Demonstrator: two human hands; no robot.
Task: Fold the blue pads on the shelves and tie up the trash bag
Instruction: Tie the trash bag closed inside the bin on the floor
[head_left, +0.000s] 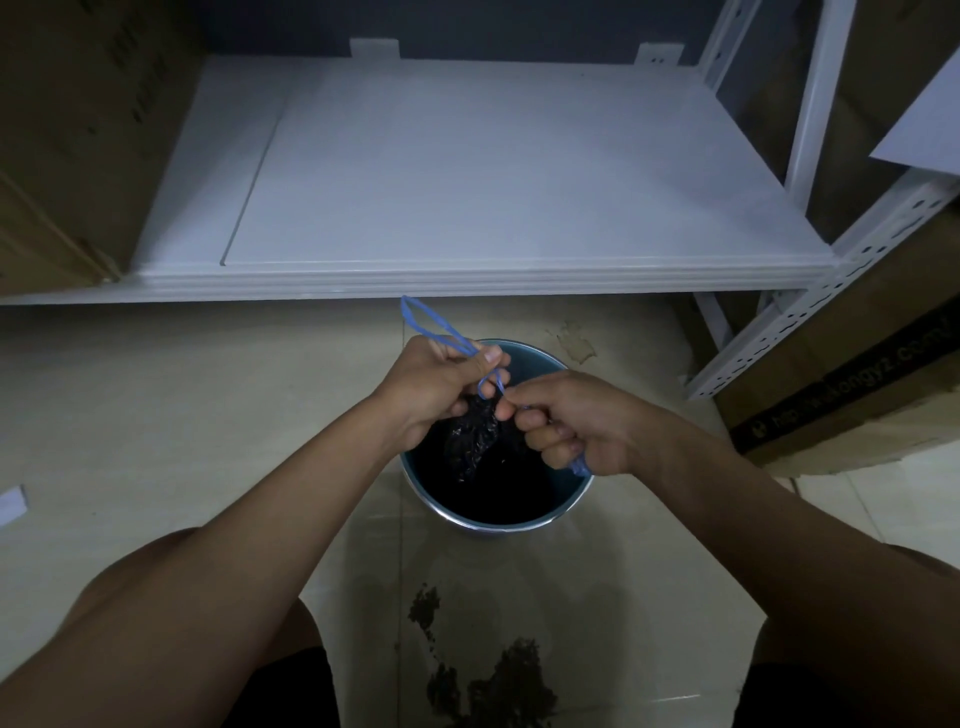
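1. We were on the tying step: the black trash bag (475, 441) hung gathered at its neck over the round bin (571, 493) on the floor, just near of the white shelf (467, 171).
2. Our left hand (441, 384) was clamped on one loop of the blue drawstring (431, 325), which stuck out to the far side.
3. Our right hand (566, 423) was closed on the other end, a crossing loop between the two fists.
4. No blue pads showed on the shelf.
5. Next, we judged, both ends needed pulling apart to cinch the knot.
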